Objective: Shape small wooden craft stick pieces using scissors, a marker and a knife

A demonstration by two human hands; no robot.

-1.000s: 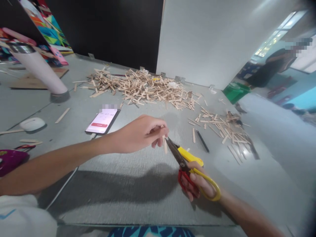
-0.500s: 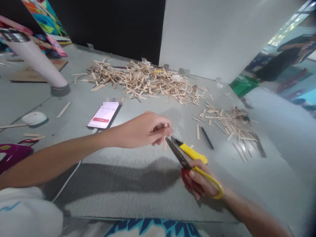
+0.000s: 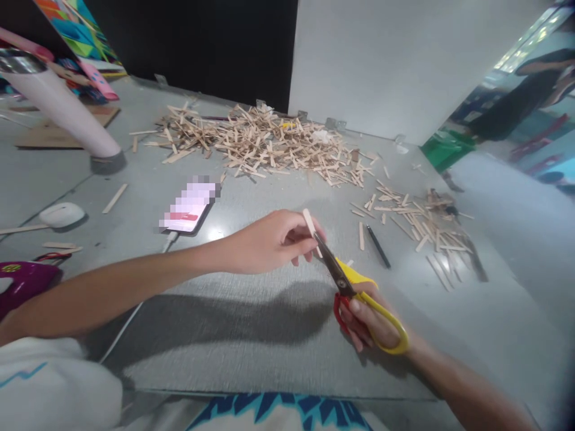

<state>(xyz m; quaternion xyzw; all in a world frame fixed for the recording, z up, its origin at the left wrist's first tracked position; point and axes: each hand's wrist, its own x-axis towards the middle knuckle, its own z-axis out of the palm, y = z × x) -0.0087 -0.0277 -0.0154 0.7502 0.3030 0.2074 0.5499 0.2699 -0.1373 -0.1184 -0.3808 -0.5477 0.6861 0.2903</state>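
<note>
My left hand (image 3: 287, 239) pinches a short wooden craft stick (image 3: 309, 221), held tilted above the table between thumb and fingers. In my right hand (image 3: 371, 317) is a pair of scissors (image 3: 339, 278) with one red and one yellow handle loop. Its blade tips meet the stick right beside my left fingertips; whether they cut into it I cannot tell. Behind the scissors lies a yellow utility knife (image 3: 357, 274), partly hidden by the blades and my right hand.
A large heap of wooden sticks (image 3: 269, 143) lies along the back, a smaller pile (image 3: 417, 221) to the right. Near it is a black pen (image 3: 378, 246). Leftward are a phone (image 3: 191, 206) with cable, a white mouse (image 3: 61, 215) and a tumbler (image 3: 67, 114). A person (image 3: 516, 102) stands beyond.
Both hands have shifted slightly right. The stick now points up out of my left fingers, and the scissors have moved with my hand, covering more of the utility knife.
</note>
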